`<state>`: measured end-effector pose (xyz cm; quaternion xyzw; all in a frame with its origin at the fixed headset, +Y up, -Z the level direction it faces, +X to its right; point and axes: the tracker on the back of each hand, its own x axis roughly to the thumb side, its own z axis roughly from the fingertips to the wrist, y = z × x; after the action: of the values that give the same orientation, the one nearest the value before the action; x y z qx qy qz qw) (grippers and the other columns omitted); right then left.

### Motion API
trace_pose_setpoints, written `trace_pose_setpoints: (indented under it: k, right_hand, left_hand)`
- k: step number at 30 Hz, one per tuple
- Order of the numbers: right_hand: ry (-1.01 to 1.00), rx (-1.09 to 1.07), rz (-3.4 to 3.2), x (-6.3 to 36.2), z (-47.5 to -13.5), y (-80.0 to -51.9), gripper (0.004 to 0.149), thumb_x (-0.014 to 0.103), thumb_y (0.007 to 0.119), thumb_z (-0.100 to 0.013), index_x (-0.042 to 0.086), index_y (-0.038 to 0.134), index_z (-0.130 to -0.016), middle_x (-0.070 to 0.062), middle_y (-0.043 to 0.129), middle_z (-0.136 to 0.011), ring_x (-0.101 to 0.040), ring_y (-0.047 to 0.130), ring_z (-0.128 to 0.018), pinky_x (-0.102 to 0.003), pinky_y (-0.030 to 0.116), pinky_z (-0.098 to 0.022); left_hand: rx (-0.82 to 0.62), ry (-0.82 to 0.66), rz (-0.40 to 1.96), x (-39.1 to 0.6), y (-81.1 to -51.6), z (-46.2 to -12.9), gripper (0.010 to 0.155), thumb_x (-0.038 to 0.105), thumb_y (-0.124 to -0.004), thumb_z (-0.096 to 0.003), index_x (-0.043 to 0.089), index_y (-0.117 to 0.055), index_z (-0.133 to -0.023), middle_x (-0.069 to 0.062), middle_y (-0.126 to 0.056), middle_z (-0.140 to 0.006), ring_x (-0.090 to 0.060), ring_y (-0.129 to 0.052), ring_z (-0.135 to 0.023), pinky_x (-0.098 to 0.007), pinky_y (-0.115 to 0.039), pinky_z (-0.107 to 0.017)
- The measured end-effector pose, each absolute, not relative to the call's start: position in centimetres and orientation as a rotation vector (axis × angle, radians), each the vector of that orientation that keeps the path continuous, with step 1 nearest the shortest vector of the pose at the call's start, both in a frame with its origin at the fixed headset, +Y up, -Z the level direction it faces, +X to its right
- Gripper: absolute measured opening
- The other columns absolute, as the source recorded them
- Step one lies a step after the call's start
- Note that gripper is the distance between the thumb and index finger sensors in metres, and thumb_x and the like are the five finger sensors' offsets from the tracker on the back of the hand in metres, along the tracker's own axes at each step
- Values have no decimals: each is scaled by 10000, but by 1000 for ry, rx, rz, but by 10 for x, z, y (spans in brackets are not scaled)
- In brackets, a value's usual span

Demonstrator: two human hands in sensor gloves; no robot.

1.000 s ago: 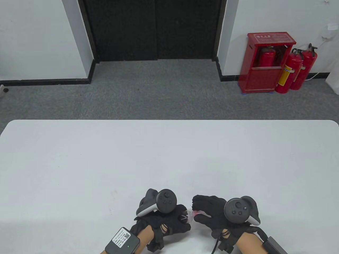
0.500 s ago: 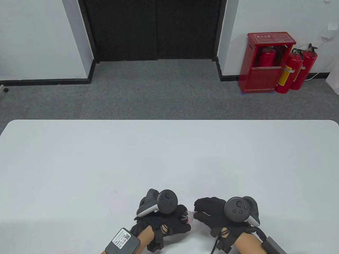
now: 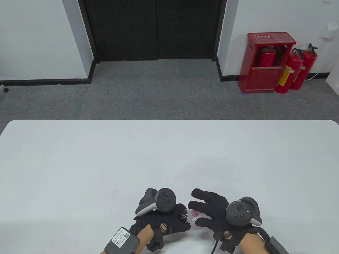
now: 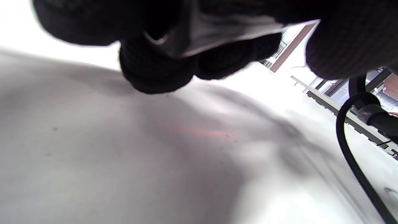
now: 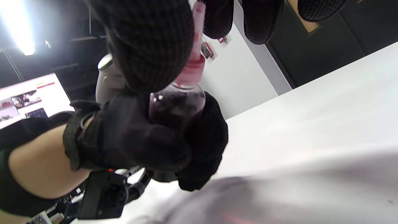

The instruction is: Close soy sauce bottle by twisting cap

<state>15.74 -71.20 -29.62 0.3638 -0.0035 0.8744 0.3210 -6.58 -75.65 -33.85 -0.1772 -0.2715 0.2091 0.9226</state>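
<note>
While left hand (image 3: 169, 221) grips, bottle (image 5: 177, 107) (cap (image 5: 194, 67) rightward)

One bottle (image 5: 177, 109), seemingly three extinguishers (image 3: 288, 71).

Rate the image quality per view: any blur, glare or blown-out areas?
Table view: sharp, evenly lit, soft shadows under the hands. Left wrist view: left hand close and blurred, table overexposed along the top. Right wrist view: thumb blurred, ceiling light flaring top left, bottle and cap readable.
</note>
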Motion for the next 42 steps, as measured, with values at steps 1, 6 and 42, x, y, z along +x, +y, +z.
trace_pose_setpoints:
  k: [1, 6, 42]
  right_hand:
    - [-3, 957, 2317, 157, -296, -712, 648, 333, 931, -360, 368, 695, -962, -76, 550, -1166, -482, 639, -976, -728, 539, -617]
    - [-11, 935, 2320, 158, -297, -712, 581, 345, 886, -389, 333, 730, -948, -84, 610, -1145, -482, 675, -957, -723, 556, -610]
    - [4, 953, 2248, 162, -297, -712, 659, 343, 867, -401, 442, 595, -993, -64, 366, -1207, -471, 354, -1058, -743, 387, -662]
  left_hand:
    - [-368, -559, 438, -66, -757, -339, 521, 745, -914, -367, 454, -842, -793, 198, -994, -701, -120, -1108, -523, -332, -920, -291]
    - [-366, -562, 429, -66, -756, -339, 522, 744, -914, -367, 455, -840, -795, 198, -993, -704, -119, -1107, -525, -333, -919, -293]
    - [-414, -556, 488, -69, -754, -342, 532, 749, -907, -368, 455, -832, -805, 196, -986, -717, -121, -1103, -540, -334, -918, -305]
